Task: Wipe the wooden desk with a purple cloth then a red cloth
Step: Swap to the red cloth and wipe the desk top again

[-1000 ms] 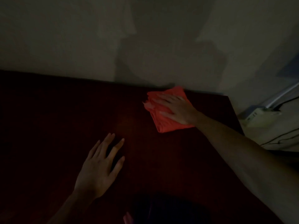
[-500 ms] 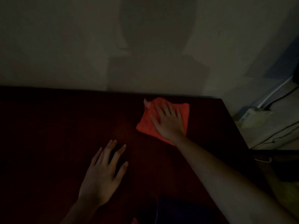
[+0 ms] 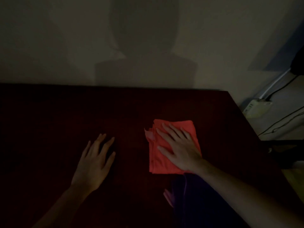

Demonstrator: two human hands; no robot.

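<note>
Nearest the camera, at the lower edge, a dark purple cloth (image 3: 194,195) lies bunched on the dark wooden surface (image 3: 49,120), partly under the right forearm; a pale corner shows at its left side. The room is dim, so its folds are hard to read. Just beyond it, touching or nearly touching its far edge, the folded red cloth (image 3: 160,158) lies flat on the surface, right of the middle. The right hand (image 3: 179,150) rests palm down on the red cloth, its grip spread: the fingers are straight and fanned, pointing away and to the left, with the thumb out to the side, pressing the fabric rather than pinching it. The left hand (image 3: 93,163) lies apart from the cloth, to its left, palm down on the bare wood, its grip likewise spread, fingers straight and holding nothing. Farther back the surface runs to a pale wall (image 3: 65,38), where a person's shadow (image 3: 144,55) falls. Off the right corner, a whitish box (image 3: 256,107) with cables (image 3: 279,122) sits against the wall.
</note>
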